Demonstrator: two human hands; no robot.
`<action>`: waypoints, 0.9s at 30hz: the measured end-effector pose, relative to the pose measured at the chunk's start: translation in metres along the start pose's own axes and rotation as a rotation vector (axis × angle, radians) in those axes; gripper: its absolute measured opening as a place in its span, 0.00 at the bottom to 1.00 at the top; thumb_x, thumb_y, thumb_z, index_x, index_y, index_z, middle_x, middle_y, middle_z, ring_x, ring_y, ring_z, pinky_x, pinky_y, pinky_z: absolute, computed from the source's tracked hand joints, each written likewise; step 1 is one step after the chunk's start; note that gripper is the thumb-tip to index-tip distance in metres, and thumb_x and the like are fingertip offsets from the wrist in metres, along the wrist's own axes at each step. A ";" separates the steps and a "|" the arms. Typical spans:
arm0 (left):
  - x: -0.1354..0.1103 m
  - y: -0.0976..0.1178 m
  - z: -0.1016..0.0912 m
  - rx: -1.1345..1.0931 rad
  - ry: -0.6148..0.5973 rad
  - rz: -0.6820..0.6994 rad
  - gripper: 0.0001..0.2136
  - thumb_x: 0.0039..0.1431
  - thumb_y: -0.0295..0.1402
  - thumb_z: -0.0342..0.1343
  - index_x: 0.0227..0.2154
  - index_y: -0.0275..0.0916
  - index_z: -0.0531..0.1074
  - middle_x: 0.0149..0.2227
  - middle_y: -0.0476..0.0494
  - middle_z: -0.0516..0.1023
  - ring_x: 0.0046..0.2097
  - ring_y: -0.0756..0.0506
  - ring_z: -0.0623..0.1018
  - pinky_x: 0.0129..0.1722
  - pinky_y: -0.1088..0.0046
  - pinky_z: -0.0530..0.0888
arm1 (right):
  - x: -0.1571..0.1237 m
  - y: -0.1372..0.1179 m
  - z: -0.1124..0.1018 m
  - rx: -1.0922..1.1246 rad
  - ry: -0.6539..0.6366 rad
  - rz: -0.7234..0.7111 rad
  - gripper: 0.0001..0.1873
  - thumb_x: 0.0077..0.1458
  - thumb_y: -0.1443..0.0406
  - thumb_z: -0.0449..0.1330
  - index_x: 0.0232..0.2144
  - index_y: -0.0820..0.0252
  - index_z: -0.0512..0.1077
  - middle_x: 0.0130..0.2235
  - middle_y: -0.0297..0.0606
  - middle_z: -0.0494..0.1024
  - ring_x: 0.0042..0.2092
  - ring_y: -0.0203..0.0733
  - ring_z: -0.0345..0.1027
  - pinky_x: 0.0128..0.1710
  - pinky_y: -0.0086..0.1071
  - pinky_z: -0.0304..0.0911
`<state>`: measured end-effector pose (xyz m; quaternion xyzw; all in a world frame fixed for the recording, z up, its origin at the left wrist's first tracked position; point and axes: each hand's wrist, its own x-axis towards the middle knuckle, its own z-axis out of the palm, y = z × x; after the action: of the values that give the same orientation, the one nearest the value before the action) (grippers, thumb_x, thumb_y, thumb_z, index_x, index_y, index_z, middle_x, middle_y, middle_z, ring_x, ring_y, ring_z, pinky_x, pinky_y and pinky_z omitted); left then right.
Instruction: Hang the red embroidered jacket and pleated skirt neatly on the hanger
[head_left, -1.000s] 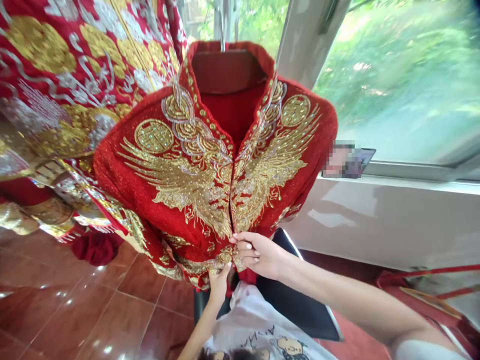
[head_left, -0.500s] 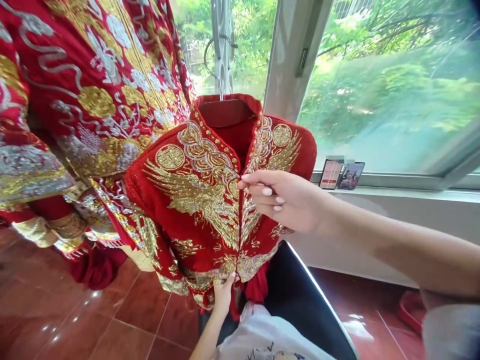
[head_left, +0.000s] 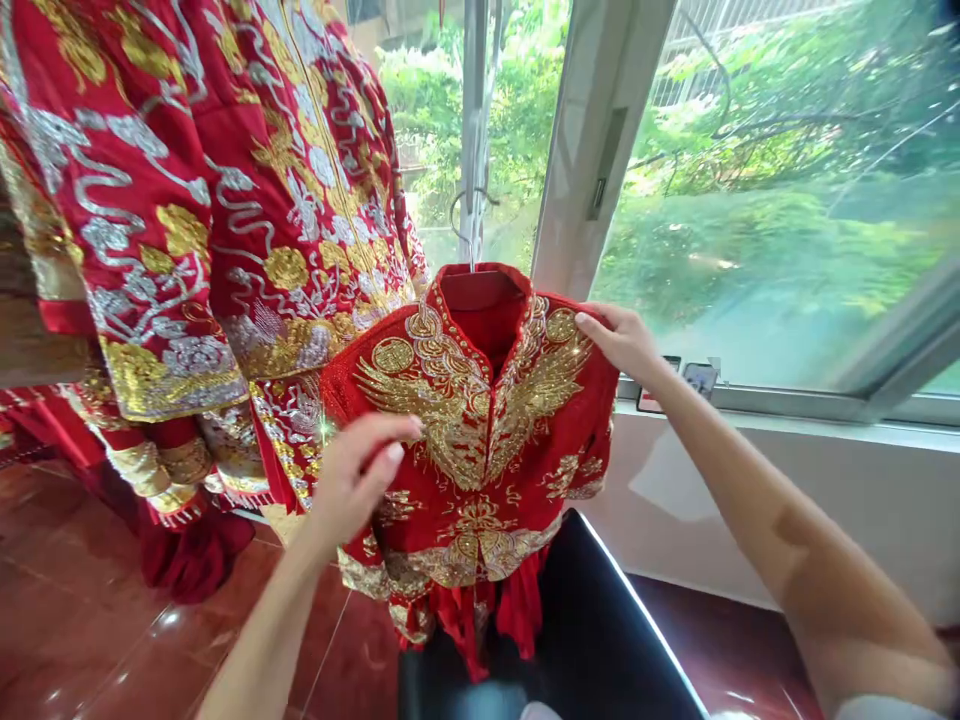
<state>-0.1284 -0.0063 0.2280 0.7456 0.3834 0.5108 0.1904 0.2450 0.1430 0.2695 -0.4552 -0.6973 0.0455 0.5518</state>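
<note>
The left hand's thumb and forefinger were parted and slightly bent, with nothing between them; this left hand [head_left: 346, 495] hovered in front of the red jacket [head_left: 484, 425], by its left side as the wearer saw it. Whether a fingertip brushed the cloth could not be told. The right hand [head_left: 628, 348] was at the jacket's other shoulder, its thumb laid on the front near a gold roundel [head_left: 562, 325], the other fingers over the shoulder's edge; whether they pinched the fabric could not be told.

The jacket hung upright on a hanger [head_left: 472, 258], whose metal hook rose above the collar, and its front edges met below the open neck. Gold wings spread over the chest. Red cloth strips [head_left: 519, 605] hung below its hem, and a black flat surface [head_left: 600, 630] lay beneath and to the right of it.

To the left of the jacket hung a larger red garment [head_left: 300, 250] with gold and silver embroidery. Right of the jacket, past the right hand, two phones [head_left: 699, 378] leaned on the window sill [head_left: 795, 428]. Behind the jacket were windows [head_left: 780, 250] onto green foliage.
</note>
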 end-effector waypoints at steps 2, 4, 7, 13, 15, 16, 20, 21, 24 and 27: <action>0.045 0.019 -0.025 0.337 0.213 0.129 0.18 0.55 0.45 0.57 0.46 0.44 0.75 0.51 0.41 0.75 0.57 0.35 0.68 0.62 0.54 0.56 | -0.004 0.001 -0.001 0.028 0.021 0.004 0.21 0.52 0.49 0.57 0.29 0.61 0.75 0.26 0.34 0.73 0.28 0.36 0.64 0.28 0.29 0.57; 0.076 0.011 -0.037 0.484 0.261 0.067 0.24 0.53 0.49 0.57 0.49 0.39 0.72 0.52 0.36 0.72 0.57 0.31 0.66 0.60 0.51 0.56 | -0.006 0.001 -0.008 0.068 -0.014 0.044 0.24 0.50 0.47 0.57 0.20 0.61 0.70 0.18 0.31 0.65 0.23 0.33 0.56 0.23 0.28 0.49; 0.099 -0.024 -0.045 0.462 0.175 -0.025 0.26 0.53 0.56 0.53 0.41 0.36 0.72 0.41 0.36 0.76 0.46 0.34 0.73 0.51 0.56 0.66 | -0.004 0.003 -0.017 0.211 -0.069 0.172 0.28 0.46 0.42 0.58 0.15 0.60 0.65 0.15 0.30 0.60 0.20 0.32 0.53 0.20 0.28 0.46; 0.107 -0.058 -0.054 -0.018 0.086 -0.156 0.27 0.43 0.61 0.57 0.28 0.38 0.72 0.29 0.45 0.75 0.34 0.42 0.73 0.36 0.70 0.69 | -0.003 0.006 -0.008 0.493 -0.101 0.348 0.31 0.38 0.38 0.61 0.19 0.61 0.69 0.17 0.34 0.67 0.21 0.36 0.60 0.20 0.29 0.53; 0.106 -0.059 -0.052 -0.174 0.090 -0.237 0.28 0.39 0.60 0.61 0.30 0.38 0.72 0.28 0.45 0.76 0.33 0.43 0.73 0.34 0.69 0.70 | -0.007 0.004 -0.007 0.457 -0.030 0.273 0.29 0.41 0.39 0.60 0.18 0.60 0.67 0.17 0.31 0.64 0.21 0.33 0.57 0.21 0.28 0.51; 0.105 -0.060 -0.050 -0.226 0.106 -0.259 0.28 0.37 0.59 0.62 0.31 0.38 0.73 0.28 0.45 0.76 0.32 0.43 0.74 0.35 0.69 0.70 | -0.010 0.002 -0.008 0.404 0.005 0.218 0.28 0.44 0.40 0.58 0.17 0.60 0.66 0.18 0.31 0.63 0.21 0.33 0.56 0.22 0.29 0.51; 0.100 -0.066 -0.040 -0.249 0.272 -0.229 0.30 0.33 0.59 0.63 0.31 0.37 0.73 0.30 0.44 0.77 0.36 0.42 0.75 0.39 0.68 0.70 | -0.029 -0.018 -0.009 0.031 0.252 0.061 0.21 0.54 0.49 0.54 0.25 0.60 0.70 0.25 0.36 0.70 0.30 0.39 0.63 0.33 0.34 0.59; 0.099 -0.067 -0.038 -0.225 0.303 -0.212 0.31 0.33 0.60 0.63 0.32 0.36 0.74 0.31 0.44 0.78 0.37 0.42 0.75 0.40 0.68 0.70 | -0.036 -0.028 -0.005 -0.064 0.367 0.054 0.18 0.55 0.52 0.54 0.32 0.60 0.72 0.28 0.38 0.72 0.34 0.42 0.65 0.37 0.37 0.60; 0.096 -0.068 -0.033 -0.167 0.345 -0.193 0.30 0.35 0.58 0.63 0.32 0.35 0.75 0.33 0.44 0.78 0.40 0.43 0.74 0.43 0.68 0.69 | -0.064 -0.063 0.020 -0.131 0.568 0.053 0.20 0.56 0.58 0.54 0.49 0.60 0.67 0.32 0.39 0.74 0.36 0.44 0.67 0.41 0.40 0.61; 0.091 -0.063 -0.029 -0.156 0.404 -0.197 0.29 0.35 0.57 0.64 0.32 0.35 0.75 0.31 0.44 0.78 0.39 0.43 0.74 0.42 0.69 0.69 | -0.088 -0.099 0.058 0.130 0.306 0.095 0.25 0.56 0.57 0.55 0.54 0.60 0.61 0.25 0.32 0.71 0.26 0.39 0.64 0.33 0.36 0.60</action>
<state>-0.1621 0.1005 0.2533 0.5701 0.4439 0.6568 0.2156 0.1377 0.0510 0.2388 -0.4527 -0.5785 0.0467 0.6769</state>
